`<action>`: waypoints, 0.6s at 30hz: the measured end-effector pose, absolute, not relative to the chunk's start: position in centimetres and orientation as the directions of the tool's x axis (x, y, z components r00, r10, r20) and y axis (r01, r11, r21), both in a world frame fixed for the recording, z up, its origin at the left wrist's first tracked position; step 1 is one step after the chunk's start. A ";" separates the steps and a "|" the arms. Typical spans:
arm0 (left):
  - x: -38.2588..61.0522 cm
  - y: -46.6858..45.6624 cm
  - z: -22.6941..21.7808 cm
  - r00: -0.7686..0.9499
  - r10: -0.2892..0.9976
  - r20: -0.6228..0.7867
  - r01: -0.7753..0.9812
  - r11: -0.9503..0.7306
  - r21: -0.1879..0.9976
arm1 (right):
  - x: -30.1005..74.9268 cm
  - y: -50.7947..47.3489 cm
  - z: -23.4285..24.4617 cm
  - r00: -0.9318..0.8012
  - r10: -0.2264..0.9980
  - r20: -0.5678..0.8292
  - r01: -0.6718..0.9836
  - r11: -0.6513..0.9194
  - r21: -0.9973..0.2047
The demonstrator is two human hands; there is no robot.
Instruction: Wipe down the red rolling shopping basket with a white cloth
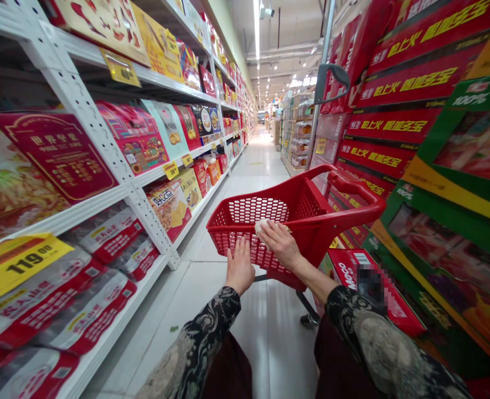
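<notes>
A red plastic shopping basket cart (311, 210) stands in the aisle in front of me, tilted toward me, its handle at the right. My left hand (240, 267) lies flat with fingers stretched against the basket's perforated near wall. My right hand (280, 243) rests on the near rim, fingers pressed over a small white cloth or tissue (261, 225). Both forearms wear dark patterned sleeves.
White shelves (103, 138) with boxed goods and yellow price tags run along the left. Stacked red and green cartons (427, 111) line the right, with a red box (377, 288) near my right arm. The tiled aisle floor (261, 160) stretches ahead.
</notes>
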State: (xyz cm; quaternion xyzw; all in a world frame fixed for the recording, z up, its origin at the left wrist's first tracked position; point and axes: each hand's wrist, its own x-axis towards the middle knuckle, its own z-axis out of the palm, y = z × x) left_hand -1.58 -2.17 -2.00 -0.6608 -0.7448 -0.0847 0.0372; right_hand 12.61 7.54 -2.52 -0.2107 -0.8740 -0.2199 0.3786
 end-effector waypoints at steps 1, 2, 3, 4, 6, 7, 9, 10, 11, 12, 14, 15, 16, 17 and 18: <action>-1.8 -2.2 -2.2 -0.126 0.977 0.171 0.991 0.115 0.074 | 12.1 7.8 -2.8 -0.648 0.205 0.734 0.525 0.818 0.235; -2.0 -2.3 -2.5 -0.125 0.977 0.174 0.991 0.114 0.069 | 11.8 8.0 -3.4 -0.676 0.209 0.707 0.510 0.825 0.243; -2.1 -2.4 -2.9 -0.122 0.977 0.177 0.992 0.112 0.063 | 11.6 8.2 -4.2 -0.703 0.216 0.678 0.494 0.833 0.247; -2.4 -2.6 -3.3 -0.118 0.977 0.178 0.992 0.110 0.058 | 11.5 8.2 -5.3 -0.727 0.223 0.650 0.480 0.842 0.247; -2.8 -2.9 -4.0 -0.109 0.979 0.170 0.993 0.102 0.052 | 11.7 8.0 -7.7 -0.761 0.242 0.602 0.462 0.854 0.241; -3.1 -3.0 -4.3 -0.107 0.981 0.160 0.994 0.100 0.050 | 11.8 7.8 -8.8 -0.775 0.247 0.582 0.453 0.858 0.240; -3.5 -3.3 -4.7 -0.114 0.983 0.142 0.993 0.109 0.047 | 12.2 7.4 -10.4 -0.796 0.240 0.555 0.431 0.869 0.243; -3.8 -3.3 -4.8 -0.122 0.983 0.137 0.992 0.116 0.047 | 12.2 7.2 -10.8 -0.801 0.227 0.554 0.419 0.873 0.249; -4.0 -3.4 -4.9 -0.132 0.982 0.135 0.991 0.127 0.047 | 12.1 7.0 -10.8 -0.802 0.208 0.560 0.406 0.878 0.256; -4.1 -3.4 -4.9 -0.143 0.980 0.135 0.989 0.137 0.050 | 11.9 6.9 -10.4 -0.797 0.184 0.575 0.393 0.881 0.263; -4.4 -3.4 -4.8 -0.160 0.977 0.141 0.986 0.153 0.061 | 11.0 6.7 -8.6 -0.770 0.139 0.622 0.380 0.884 0.273; -4.6 -3.4 -4.8 -0.166 0.975 0.147 0.985 0.157 0.066 | 10.3 6.8 -7.3 -0.751 0.124 0.649 0.381 0.884 0.272; -4.8 -3.4 -4.7 -0.172 0.973 0.151 0.984 0.163 0.070 | 9.5 6.9 -6.0 -0.728 0.121 0.675 0.391 0.881 0.265; -4.9 -3.4 -4.6 -0.181 0.971 0.154 0.983 0.171 0.071 | 8.7 7.1 -4.7 -0.708 0.121 0.695 0.402 0.879 0.256; -5.2 -3.3 -4.5 -0.191 0.969 0.156 0.981 0.182 0.070 | 7.9 7.4 -3.7 -0.695 0.127 0.708 0.413 0.877 0.248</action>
